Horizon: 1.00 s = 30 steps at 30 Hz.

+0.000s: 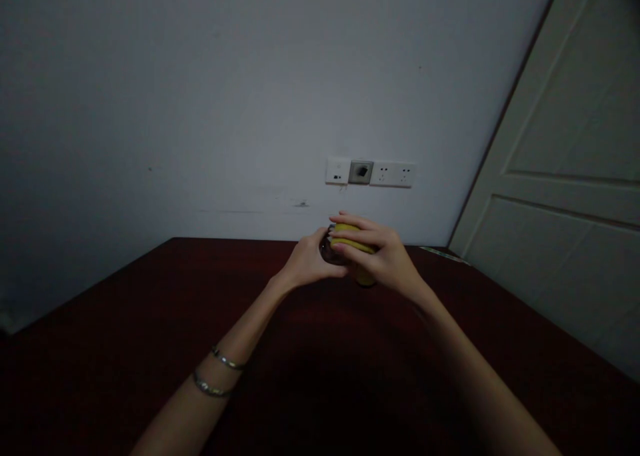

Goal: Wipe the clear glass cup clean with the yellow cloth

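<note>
Both hands meet over the far middle of the dark red table. My left hand is closed around a dark, glossy, rounded object that looks like glass; its exact kind is unclear in the dim light. My right hand grips a yellow object with a rounded edge, fingers over its top and thumb below, pressed against the dark object. Another patch of yellow with a dark lower edge shows beneath the right palm; whether it belongs to the same object, I cannot tell. The fingers hide much of both things.
A pale wall rises behind the table, with a row of sockets and switches just beyond my hands. At the right stands a light panelled door. A thin patterned strip lies at the table's far right edge.
</note>
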Tool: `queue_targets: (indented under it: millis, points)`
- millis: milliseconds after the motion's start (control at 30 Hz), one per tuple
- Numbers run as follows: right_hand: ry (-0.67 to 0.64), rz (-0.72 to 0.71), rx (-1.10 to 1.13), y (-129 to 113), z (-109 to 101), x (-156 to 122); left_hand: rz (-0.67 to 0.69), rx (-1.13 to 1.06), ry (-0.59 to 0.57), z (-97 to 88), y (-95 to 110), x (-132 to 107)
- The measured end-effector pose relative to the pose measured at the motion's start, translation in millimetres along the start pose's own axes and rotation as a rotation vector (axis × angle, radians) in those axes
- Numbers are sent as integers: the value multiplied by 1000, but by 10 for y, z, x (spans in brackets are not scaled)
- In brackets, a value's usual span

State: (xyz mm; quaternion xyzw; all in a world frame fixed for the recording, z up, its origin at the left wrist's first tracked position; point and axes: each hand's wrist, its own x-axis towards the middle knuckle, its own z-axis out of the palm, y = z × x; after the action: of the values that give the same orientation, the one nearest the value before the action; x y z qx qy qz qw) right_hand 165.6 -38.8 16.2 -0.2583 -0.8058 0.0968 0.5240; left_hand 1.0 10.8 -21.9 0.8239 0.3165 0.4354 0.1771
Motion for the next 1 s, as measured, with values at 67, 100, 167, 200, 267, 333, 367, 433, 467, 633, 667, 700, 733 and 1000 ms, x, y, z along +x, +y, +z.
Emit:
queue_targets:
  millis: [67,100,167,200,267,333,367,433,467,633,667,700,733,1000]
  points:
    - [66,90,65,-22,-1,17,40,-6,19,-6,21,-1]
    - [87,137,96,-32,-7,25,60,-5,24,-11,34,-1]
    - [109,213,144,-41,-24,38,93,-2,31,-23,55,-4]
    - [118,238,161,-37,-31,44,105,-1,33,-29,63,-6]
    - [146,266,188,-5,-34,55,112,-4,36,-37,70,-10]
    - [191,282,235,53,-21,61,81,-25,34,-37,71,-10]
    - [216,287,263,82,-10,61,50,-46,32,-32,70,-7]
    - [251,269,296,121,15,54,-23,-119,31,-16,67,8]
    - [253,239,288,124,27,46,-56,-167,34,-6,65,20]
    - [103,2,107,28,52,-9,-172,-312,35,12,57,78]
    - [87,-13,91,16,53,-14,-179,-304,38,8,56,81]
    - [93,-7,84,14,53,-15,-177,-295,41,4,57,80]
    - [121,14,84,24,53,-12,-168,-288,43,1,58,76]
    - [262,193,159,185,13,37,-184,-225,-40,9,80,49]
